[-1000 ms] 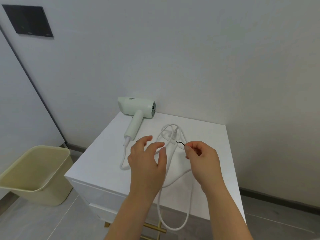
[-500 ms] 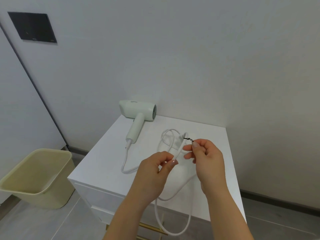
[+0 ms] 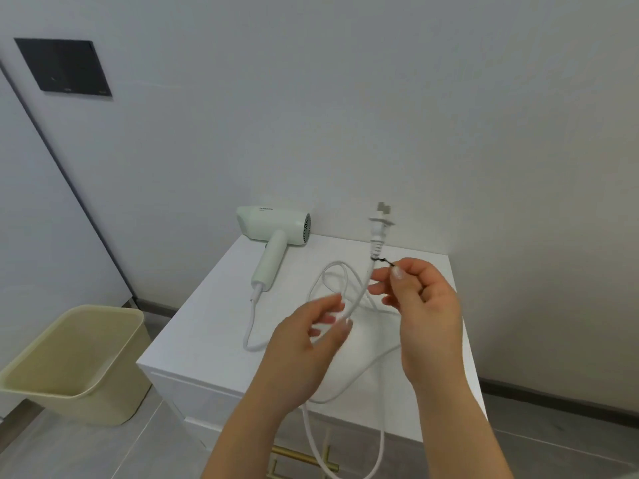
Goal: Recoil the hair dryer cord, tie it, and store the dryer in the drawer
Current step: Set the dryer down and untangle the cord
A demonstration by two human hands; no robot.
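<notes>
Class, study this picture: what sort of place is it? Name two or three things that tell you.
Probably a room in a home or hotel: a hair dryer lies on a white drawer cabinet against a plain wall, and a beige waste bin stands on the grey tiled floor beside it.

Left hand (image 3: pixel 304 344) and right hand (image 3: pixel 425 316) showing bare, forearms (image 3: pixel 449 420) going uncovered, fingernails (image 3: pixel 397 272) shining glossy, rounded tips

matt plastic dryer (image 3: pixel 273 227), smooth white cabinet top (image 3: pixel 207 326)
</notes>
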